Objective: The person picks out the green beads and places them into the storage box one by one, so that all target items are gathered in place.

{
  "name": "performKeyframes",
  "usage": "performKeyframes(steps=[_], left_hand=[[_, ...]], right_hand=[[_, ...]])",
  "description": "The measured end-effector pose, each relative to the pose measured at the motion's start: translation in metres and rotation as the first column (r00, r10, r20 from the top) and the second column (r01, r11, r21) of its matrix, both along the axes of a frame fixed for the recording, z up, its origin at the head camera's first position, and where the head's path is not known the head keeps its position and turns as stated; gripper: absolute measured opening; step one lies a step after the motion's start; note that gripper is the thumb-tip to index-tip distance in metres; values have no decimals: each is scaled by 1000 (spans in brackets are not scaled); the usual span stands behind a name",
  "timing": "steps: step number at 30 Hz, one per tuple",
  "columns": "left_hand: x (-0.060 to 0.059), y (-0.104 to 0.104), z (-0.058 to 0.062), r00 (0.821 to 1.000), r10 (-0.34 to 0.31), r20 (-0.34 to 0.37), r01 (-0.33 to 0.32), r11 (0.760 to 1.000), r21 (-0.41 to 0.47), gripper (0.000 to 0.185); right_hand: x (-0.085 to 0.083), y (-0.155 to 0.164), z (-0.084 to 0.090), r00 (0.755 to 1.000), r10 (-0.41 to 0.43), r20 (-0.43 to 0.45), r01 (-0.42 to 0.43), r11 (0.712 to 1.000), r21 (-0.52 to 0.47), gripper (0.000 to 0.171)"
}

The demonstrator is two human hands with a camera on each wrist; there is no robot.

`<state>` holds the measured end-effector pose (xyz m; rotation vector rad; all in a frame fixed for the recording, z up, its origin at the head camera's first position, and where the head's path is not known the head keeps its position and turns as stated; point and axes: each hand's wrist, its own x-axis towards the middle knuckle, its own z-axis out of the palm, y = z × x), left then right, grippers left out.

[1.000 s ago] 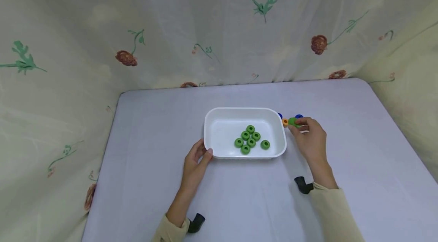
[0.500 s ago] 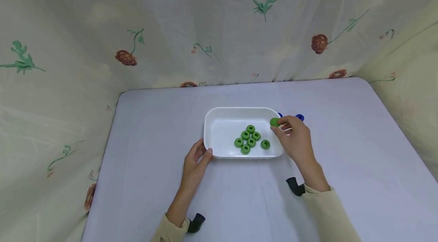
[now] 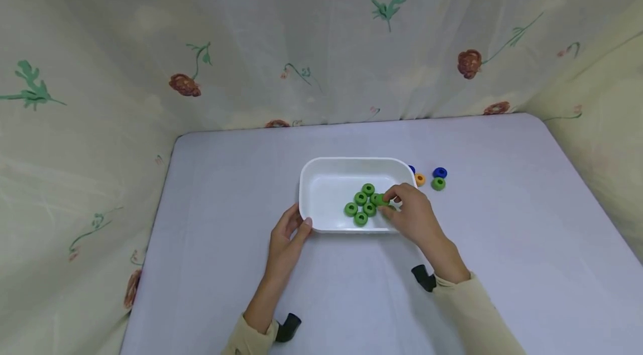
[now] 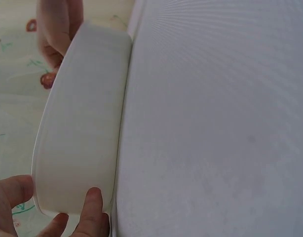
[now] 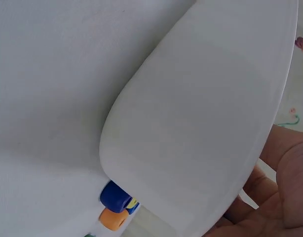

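Note:
A white rectangular tray (image 3: 324,196) sits on the table, several green ring-shaped beads (image 3: 351,209) lying inside it toward the right. My left hand (image 3: 286,246) holds the tray's near left corner, thumb at the rim and fingers along the outer wall, as the left wrist view shows on the tray's side (image 4: 82,128). Over the tray's right half, my right hand (image 3: 416,218) pinches a green bead (image 3: 383,199) between thumb and fingers. That hand partly covers another bead in the tray. In the right wrist view the tray wall hides the pinched bead.
Right of the tray lie a blue bead (image 3: 440,172), a green bead (image 3: 438,183) and an orange bead (image 3: 420,180). A further blue bead (image 3: 412,169) is partly hidden by the tray's far right corner. Flowered cloth (image 3: 241,65) hangs behind the table.
My right hand has carried the green bead from the group right of the tray leftward over the rim and into the tray. The left hand and tray stay put.

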<state>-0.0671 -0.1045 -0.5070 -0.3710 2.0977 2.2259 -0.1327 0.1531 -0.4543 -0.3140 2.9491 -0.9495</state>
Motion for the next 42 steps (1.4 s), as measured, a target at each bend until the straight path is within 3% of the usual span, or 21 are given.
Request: performKeyframes(steps=[24, 42], left_hand=[[-1, -2, -2, 1000, -9, -11, 9, 1000, 7, 56], [-1, -1, -3, 1000, 0, 11, 1, 1000, -12, 57]], right_hand=[[-5, -5, 1, 984, 104, 142, -125, 981, 148, 13], [-13, -15, -8, 980, 97, 176, -128, 977, 172, 12]])
